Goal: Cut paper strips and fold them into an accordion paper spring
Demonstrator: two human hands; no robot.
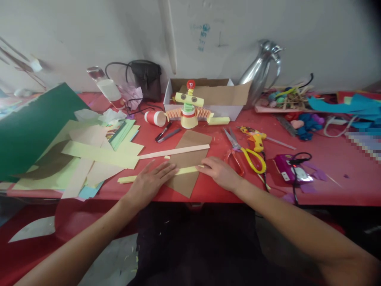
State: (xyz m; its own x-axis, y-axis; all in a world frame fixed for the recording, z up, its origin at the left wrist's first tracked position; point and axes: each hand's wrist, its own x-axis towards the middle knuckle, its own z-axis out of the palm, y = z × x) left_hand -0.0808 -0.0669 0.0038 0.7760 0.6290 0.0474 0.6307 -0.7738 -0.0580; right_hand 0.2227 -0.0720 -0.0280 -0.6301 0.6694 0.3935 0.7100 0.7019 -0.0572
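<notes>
A long yellow paper strip [188, 170] lies across a brown cardboard piece [185, 186] at the table's front edge. My left hand [153, 178] rests flat over the strip, fingers stretched out to the right, pressing it down. At the strip's right end, my right hand [220, 171] has its fingers bent together and pinches the paper. Just beyond both hands is a pale pink paper strip [178, 151]. Behind it stands a paper figure [189, 119] with pleated arms, a rolled yellow head and a red ball on top.
Scissors [253, 161], a yellow glue gun [257, 140] and a purple power socket [284, 169] are on the right. Paper sheets [127, 153] pile up left. Pens [169, 135], a red-white paper cup [153, 118], a cardboard box [232, 93] and a metal jug [258, 71] stand further back.
</notes>
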